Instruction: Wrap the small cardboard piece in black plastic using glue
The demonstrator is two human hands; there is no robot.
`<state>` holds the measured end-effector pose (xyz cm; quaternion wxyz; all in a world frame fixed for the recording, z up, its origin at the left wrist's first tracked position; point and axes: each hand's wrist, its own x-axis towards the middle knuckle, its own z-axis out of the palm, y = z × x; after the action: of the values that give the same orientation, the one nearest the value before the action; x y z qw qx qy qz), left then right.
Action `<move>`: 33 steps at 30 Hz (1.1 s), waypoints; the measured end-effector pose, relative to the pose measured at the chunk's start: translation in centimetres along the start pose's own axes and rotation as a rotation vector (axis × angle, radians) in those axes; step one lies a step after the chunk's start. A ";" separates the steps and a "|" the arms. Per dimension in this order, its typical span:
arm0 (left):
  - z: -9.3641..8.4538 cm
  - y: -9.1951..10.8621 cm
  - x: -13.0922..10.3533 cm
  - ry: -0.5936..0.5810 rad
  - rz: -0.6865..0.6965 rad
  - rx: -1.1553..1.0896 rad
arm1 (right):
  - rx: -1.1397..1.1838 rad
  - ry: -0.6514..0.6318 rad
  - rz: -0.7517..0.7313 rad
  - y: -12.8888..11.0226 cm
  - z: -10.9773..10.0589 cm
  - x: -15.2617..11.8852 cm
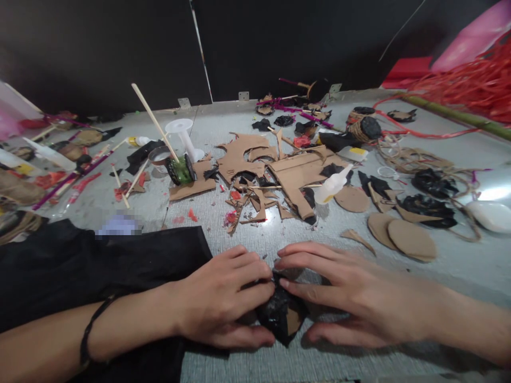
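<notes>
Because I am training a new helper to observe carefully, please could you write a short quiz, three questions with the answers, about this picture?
1. True or false: the dark wristband is on the left arm.
2. What lies between the left hand and the right hand?
A) a white bottle
B) a partly black-covered piece
C) a red cord
3. Fill in: beyond the right hand, two cardboard discs ____ each other.

Key: 1. True. 2. B. 3. Overlap.

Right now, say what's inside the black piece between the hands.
Brown cardboard shows at the near right of the black piece; anything it and the left hand cover is hidden.
</notes>
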<state>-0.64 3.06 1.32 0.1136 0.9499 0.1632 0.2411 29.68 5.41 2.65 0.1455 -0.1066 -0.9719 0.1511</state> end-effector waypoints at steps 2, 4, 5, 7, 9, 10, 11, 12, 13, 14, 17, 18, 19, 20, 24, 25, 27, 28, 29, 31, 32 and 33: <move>0.1 -0.1 0.0 -0.004 -0.001 -0.014 | -0.009 -0.003 0.002 0.0 0.0 0.0; 0.1 -0.1 -0.1 -0.001 -0.001 -0.020 | -0.015 -0.006 0.004 -0.1 -0.1 0.1; 0.0 -0.1 -0.1 0.003 -0.003 -0.020 | -0.017 -0.008 0.006 -0.1 -0.1 0.1; 0.0 0.0 0.0 0.016 -0.015 -0.008 | -0.016 -0.011 0.010 -0.1 -0.2 0.1; -0.1 0.2 0.0 0.034 -0.026 0.019 | -0.007 -0.016 0.016 -0.1 -0.1 0.1; -0.2 0.2 0.1 0.041 -0.033 0.034 | -0.002 -0.019 0.019 -0.1 -0.1 0.1; -0.2 0.2 0.1 0.049 -0.036 0.049 | 0.002 -0.021 0.020 -0.1 -0.1 0.0; -0.2 0.3 0.2 0.053 -0.040 0.060 | 0.004 -0.021 0.020 -0.1 0.0 0.0; -0.1 0.3 0.1 0.058 -0.050 0.069 | 0.002 -0.020 0.020 -0.1 0.0 0.0; -0.1 0.3 0.1 0.063 -0.065 0.073 | -0.001 -0.018 0.023 -0.1 0.0 0.0; 0.3 0.3 -0.3 0.059 -0.106 0.065 | -0.008 -0.019 0.021 -0.1 -0.1 0.0; 0.5 0.2 -0.5 0.055 -0.112 0.067 | -0.009 -0.023 0.023 -0.1 -0.1 0.1; 0.7 0.2 -0.7 0.052 -0.112 0.073 | -0.011 -0.027 0.020 -0.1 -0.2 0.1; 0.8 0.2 -0.8 0.050 -0.108 0.081 | -0.014 -0.030 0.020 -0.1 -0.2 0.2; 1.0 0.1 -0.9 0.044 -0.089 0.100 | -0.019 -0.024 0.024 -0.1 -0.3 0.2; 1.0 0.1 -0.8 0.042 -0.087 0.098 | -0.021 -0.021 0.024 -0.1 -0.3 0.2; 1.0 0.1 -0.7 0.045 -0.080 0.094 | -0.022 -0.015 0.023 -0.1 -0.2 0.1; 1.0 0.1 -0.7 0.045 -0.077 0.093 | -0.019 -0.009 0.024 -0.1 -0.2 0.1; 1.0 0.1 -0.7 0.041 -0.074 0.092 | -0.014 -0.005 0.026 -0.1 -0.2 0.1; 1.0 0.0 -0.7 0.023 -0.069 0.096 | -0.008 -0.001 0.026 0.0 -0.2 0.1; 1.1 0.0 -0.8 0.015 -0.069 0.100 | -0.008 -0.003 0.022 0.0 -0.3 0.1; 1.1 0.0 -0.8 0.008 -0.068 0.104 | -0.012 -0.007 0.020 0.0 -0.2 0.1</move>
<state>-0.76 2.62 0.03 0.0716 0.9474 0.2083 0.2321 29.66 5.51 2.91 0.1399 -0.1164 -0.9722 0.1473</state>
